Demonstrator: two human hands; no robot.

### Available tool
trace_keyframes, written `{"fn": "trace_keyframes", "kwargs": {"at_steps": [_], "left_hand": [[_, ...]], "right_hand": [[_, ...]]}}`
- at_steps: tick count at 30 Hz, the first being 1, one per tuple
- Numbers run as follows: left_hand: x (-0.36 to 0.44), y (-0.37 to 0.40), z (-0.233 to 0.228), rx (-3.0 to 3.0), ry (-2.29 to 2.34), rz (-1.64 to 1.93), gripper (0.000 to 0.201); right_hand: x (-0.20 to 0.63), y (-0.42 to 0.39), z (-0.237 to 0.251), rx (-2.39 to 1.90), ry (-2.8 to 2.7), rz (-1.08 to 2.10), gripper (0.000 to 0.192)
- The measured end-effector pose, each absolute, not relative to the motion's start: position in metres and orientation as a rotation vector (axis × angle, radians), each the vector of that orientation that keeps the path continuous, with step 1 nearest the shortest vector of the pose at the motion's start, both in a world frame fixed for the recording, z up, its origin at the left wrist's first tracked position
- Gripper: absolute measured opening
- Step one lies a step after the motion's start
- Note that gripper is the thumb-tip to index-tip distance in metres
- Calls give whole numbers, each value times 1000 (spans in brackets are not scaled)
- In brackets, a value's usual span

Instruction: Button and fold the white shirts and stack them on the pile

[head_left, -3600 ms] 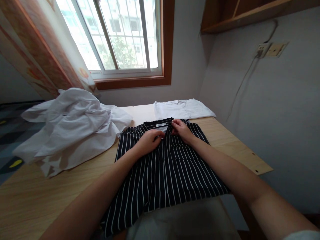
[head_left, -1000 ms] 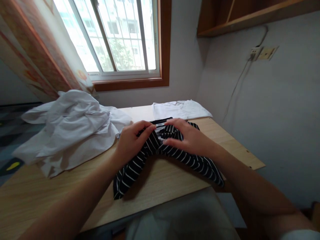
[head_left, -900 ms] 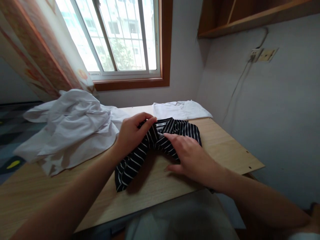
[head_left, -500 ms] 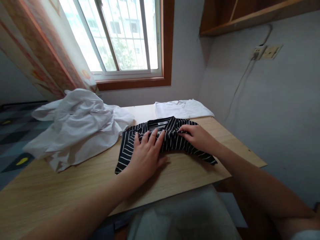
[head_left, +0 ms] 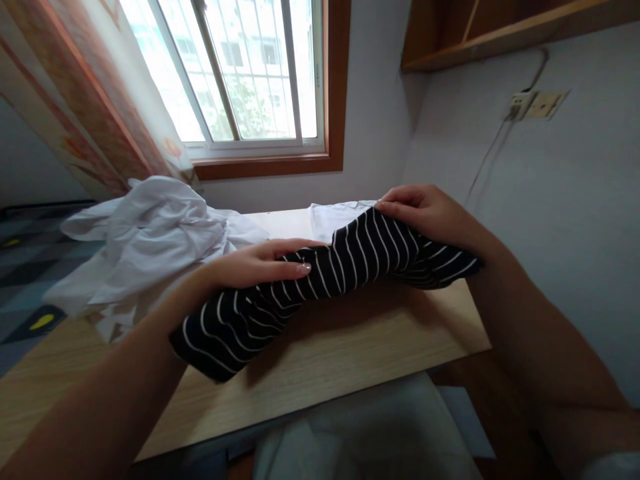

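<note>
A black shirt with white stripes [head_left: 345,263] is held up above the table, its body bunched into a band and its two short sleeves hanging out at the sides. My left hand [head_left: 265,260] grips its upper edge left of the middle, thumb on the near side and fingers behind. At the right, my right hand [head_left: 420,210] pinches the top edge higher up, so the shirt slants upward to the right. The collar is out of sight behind the fabric.
A crumpled white garment [head_left: 165,233] lies at the table's left. Partly hidden behind the shirt, a folded white garment [head_left: 325,220] rests at the back of the wooden table [head_left: 320,353]. A window [head_left: 250,73] and patterned curtain [head_left: 95,100] are beyond; a shelf [head_left: 480,43] hangs upper right.
The striped shirt has been lifted off the table toward me, its collar turned out of sight. Both hands have risen; the left, previously spread flat on the shirt, now grips it.
</note>
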State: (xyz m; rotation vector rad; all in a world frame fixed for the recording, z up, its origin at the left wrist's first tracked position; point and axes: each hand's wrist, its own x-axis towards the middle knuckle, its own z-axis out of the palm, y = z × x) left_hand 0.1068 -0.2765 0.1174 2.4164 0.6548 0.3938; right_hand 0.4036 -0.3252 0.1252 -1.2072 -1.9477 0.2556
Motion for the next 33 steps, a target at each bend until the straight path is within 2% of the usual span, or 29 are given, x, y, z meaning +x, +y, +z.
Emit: {"fn": "trace_keyframes", "kwargs": {"at_steps": [3, 6, 9, 11, 16, 19, 22, 28, 33], "left_hand": [[108, -253, 109, 2294, 657, 253, 38], [114, -224, 76, 2428, 682, 147, 30], [120, -208, 38, 2675, 795, 167, 40], [124, -209, 20, 2791, 860, 220, 45], [136, -229, 4, 2862, 1016, 460, 28], [142, -239, -3, 2798, 1010, 575, 24], [144, -242, -10, 2750, 953, 649, 21], [145, -238, -16, 2694, 780, 937, 18], [146, -238, -15, 2517, 719, 961, 21]], "right_hand": [[408, -312, 116, -1249, -2052, 393, 39], [405, -292, 82, -1387, -2105, 302, 23], [388, -280, 44, -1493, -2174, 219, 12], [372, -277, 24, -1432, -2267, 209, 16], [346, -267, 1, -1368, -2335, 205, 26], [350, -255, -5, -1269, -2354, 370, 27], [360, -247, -11, -1150, -2337, 553, 18], [364, -251, -20, -1065, -2046, 516, 18], [355, -258, -19, -1046, -1892, 473, 24]]}}
